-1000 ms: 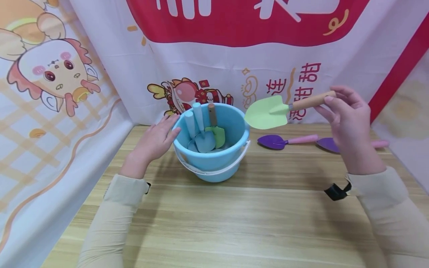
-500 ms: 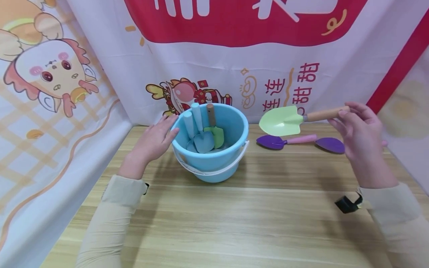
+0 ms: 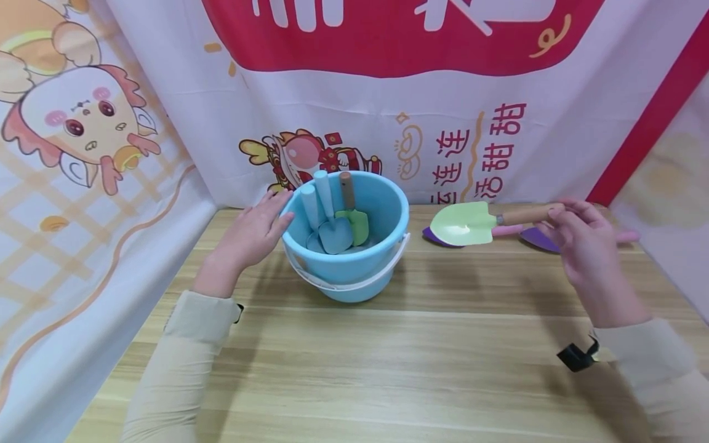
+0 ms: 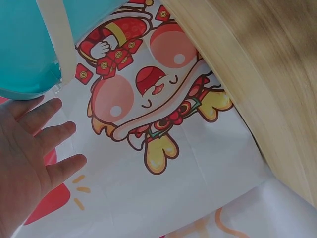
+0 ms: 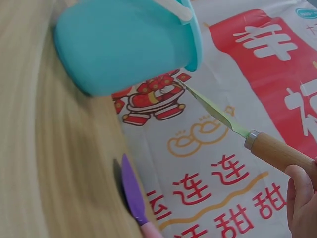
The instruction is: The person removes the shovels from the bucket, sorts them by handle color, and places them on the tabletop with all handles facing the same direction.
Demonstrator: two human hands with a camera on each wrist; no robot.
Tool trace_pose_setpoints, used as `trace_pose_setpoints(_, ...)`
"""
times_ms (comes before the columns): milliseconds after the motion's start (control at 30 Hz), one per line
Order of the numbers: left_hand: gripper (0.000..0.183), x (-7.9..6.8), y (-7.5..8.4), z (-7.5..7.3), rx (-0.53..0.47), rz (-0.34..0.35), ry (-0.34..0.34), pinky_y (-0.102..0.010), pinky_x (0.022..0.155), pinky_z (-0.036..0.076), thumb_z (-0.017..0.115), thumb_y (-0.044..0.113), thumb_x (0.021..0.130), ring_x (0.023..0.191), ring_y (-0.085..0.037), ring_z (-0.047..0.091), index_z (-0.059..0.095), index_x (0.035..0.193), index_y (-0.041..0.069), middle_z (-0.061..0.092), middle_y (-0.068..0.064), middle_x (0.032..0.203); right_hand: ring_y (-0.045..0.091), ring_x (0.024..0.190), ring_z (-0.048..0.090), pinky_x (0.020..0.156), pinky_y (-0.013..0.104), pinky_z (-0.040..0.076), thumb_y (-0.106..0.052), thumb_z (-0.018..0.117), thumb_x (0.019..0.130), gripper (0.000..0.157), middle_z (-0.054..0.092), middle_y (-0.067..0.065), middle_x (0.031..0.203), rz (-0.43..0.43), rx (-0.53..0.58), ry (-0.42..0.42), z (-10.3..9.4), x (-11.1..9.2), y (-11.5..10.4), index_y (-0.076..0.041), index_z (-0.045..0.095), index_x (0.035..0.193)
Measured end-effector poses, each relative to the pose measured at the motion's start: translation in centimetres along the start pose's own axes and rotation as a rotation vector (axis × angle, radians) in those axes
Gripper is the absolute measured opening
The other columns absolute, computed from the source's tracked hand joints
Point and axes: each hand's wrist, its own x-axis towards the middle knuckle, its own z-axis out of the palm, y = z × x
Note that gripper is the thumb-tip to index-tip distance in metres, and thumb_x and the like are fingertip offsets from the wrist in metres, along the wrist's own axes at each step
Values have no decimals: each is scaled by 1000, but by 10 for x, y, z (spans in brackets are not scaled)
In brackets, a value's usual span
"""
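Observation:
My right hand (image 3: 584, 246) pinches the wooden handle of a light green trowel (image 3: 462, 223), its blade pointing left. In the right wrist view the green trowel (image 5: 218, 113) is edge-on, raised off the table. Below it in the head view lies a purple trowel (image 3: 437, 237) with a pink handle, partly covered by the green blade. A second purple trowel (image 3: 538, 239) is partly behind my right hand. My left hand (image 3: 249, 227), fingers fairly straight, touches the left rim of a blue bucket (image 3: 354, 267). Inside stand two blue trowels (image 3: 336, 235) and a green one (image 3: 360, 226) with a brown handle.
The bucket's white handle (image 3: 365, 285) hangs down over its front. A wooden table (image 3: 354, 369) carries everything. Printed cloth (image 3: 343, 92) hangs close behind the bucket, and another patterned cloth (image 3: 83, 246) slopes along the left side.
My right hand moved right, then lowered the green trowel from above the purple trowels to just over the nearer one. My left hand stays at the bucket rim.

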Motion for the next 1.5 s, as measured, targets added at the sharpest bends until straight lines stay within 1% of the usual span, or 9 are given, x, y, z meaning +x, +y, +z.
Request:
trace_pose_setpoints(100, 69, -1, 0, -1, 4, -2, -2, -70, 118, 12, 29, 55, 109, 156, -34, 10, 24, 164, 13, 26, -11, 167, 24, 83, 73, 76, 38, 62, 18, 58, 94, 14, 64, 14, 92, 30, 17, -22, -6, -1, 5, 7, 67, 96)
trace_pose_setpoints(333, 67, -2, 3, -4, 13, -20, -18, -69, 118, 12, 34, 50, 109, 156, -35, 9, 22, 165, 14, 25, -11, 168, 23, 89, 74, 81, 34, 60, 17, 57, 96, 17, 64, 15, 95, 117, -6, -2, -20, -3, 14, 5, 69, 96)
trace_pose_setpoints(433, 67, -2, 3, -4, 19, -17, -22, -69, 118, 12, 35, 49, 110, 156, -34, 9, 22, 165, 14, 25, -11, 168, 24, 91, 74, 83, 34, 59, 17, 55, 97, 18, 64, 16, 95, 139, -6, -11, -26, -4, 17, 6, 68, 96)
trace_pose_setpoints(567, 67, -1, 3, -3, 21, -13, -21, -69, 118, 12, 34, 50, 109, 156, -34, 9, 22, 165, 14, 25, -11, 168, 22, 91, 75, 84, 32, 59, 15, 54, 99, 17, 67, 14, 94, 171, -46, -30, -33, -5, 22, 4, 68, 96)
trace_pose_setpoints(633, 68, -1, 2, -2, 21, -14, -17, -69, 119, 12, 33, 51, 109, 156, -34, 10, 23, 165, 14, 26, -11, 168, 20, 91, 74, 84, 31, 58, 12, 54, 99, 17, 68, 12, 94, 192, -76, -34, -35, -6, 25, 2, 68, 96)
trace_pose_setpoints(833, 69, -1, 2, -1, 18, -8, -15, -68, 119, 12, 30, 53, 109, 156, -34, 10, 23, 165, 13, 27, -11, 167, 16, 89, 73, 86, 30, 57, 10, 55, 100, 21, 68, 8, 93, 262, -136, -5, -42, -10, 33, -2, 70, 94)
trace_pose_setpoints(1067, 67, 0, 2, -2, 17, -14, -14, -68, 119, 12, 33, 50, 110, 156, -34, 10, 24, 164, 13, 28, -11, 167, 16, 91, 73, 90, 28, 56, 8, 55, 101, 20, 68, 7, 94, 331, -160, 15, -49, -11, 39, -5, 70, 98)
trace_pose_setpoints(1300, 66, -1, 4, -3, 18, -17, -11, -69, 118, 12, 34, 49, 110, 156, -35, 10, 24, 164, 13, 27, -11, 167, 17, 92, 73, 91, 27, 55, 10, 52, 102, 24, 67, 8, 94, 356, -175, -6, -54, -12, 46, -5, 70, 97)
trace_pose_setpoints(1500, 66, -1, 4, -3, 19, -22, -22, -68, 119, 12, 34, 49, 110, 156, -34, 9, 22, 165, 14, 26, -10, 168, 16, 93, 72, 93, 26, 54, 9, 53, 101, 23, 66, 7, 97, 406, -174, 10, -58, -13, 50, -7, 70, 100)
